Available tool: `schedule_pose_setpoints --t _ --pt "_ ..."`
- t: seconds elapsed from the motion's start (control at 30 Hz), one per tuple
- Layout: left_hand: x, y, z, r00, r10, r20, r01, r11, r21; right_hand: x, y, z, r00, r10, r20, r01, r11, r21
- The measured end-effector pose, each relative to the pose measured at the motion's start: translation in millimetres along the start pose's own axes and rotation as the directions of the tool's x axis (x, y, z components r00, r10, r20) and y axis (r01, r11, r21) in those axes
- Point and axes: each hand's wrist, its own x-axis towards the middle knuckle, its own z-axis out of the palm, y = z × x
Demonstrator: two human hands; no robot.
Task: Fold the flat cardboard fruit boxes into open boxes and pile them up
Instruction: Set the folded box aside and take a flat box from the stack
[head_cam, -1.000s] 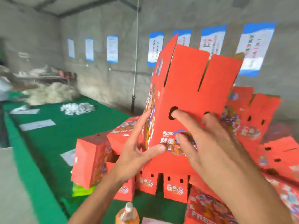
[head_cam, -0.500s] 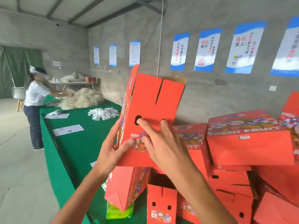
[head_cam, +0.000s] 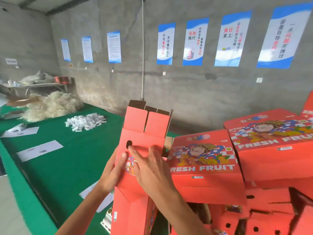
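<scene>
Both hands, the left hand (head_cam: 113,168) and right hand (head_cam: 149,168), are holding the folded box (head_cam: 144,146) upright; the pile (head_cam: 220,177) (leaning already) may be toppling when it lands.

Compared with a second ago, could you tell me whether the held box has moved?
Yes. The held box has come down and sits beside the stacked boxes, its flaps now below the wall posters.
</scene>
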Motion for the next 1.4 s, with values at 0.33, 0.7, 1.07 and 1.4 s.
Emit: schedule_pose_setpoints --t 0.33,0.7,1.07,1.4 --pt "8.8 -21.6 22.2 0.999 0.050 0.020 -0.050 0.999 -0.018 -13.3 18.3 25.4 0.998 0.051 0.026 -0.050 0.998 -0.030" --pt "6.6 79.7 90.0 0.776 0.626 -0.078 -0.506 0.692 0.515 -26.3 51.0 -27.8 0.894 -0.008 -0.447 -0.038 0.995 -0.093" --pt "-87.4 104.6 321.9 0.805 0.539 0.249 -0.584 0.795 0.166 -204.4 221.5 -138.4 0.831 0.154 -0.535 -0.348 0.893 -0.284" --pt "-233.8 90.3 537.7 0.811 0.338 0.478 -0.445 0.887 0.128 -427.7 370.0 -214.8 0.818 0.400 -0.412 -0.541 0.778 -0.319"
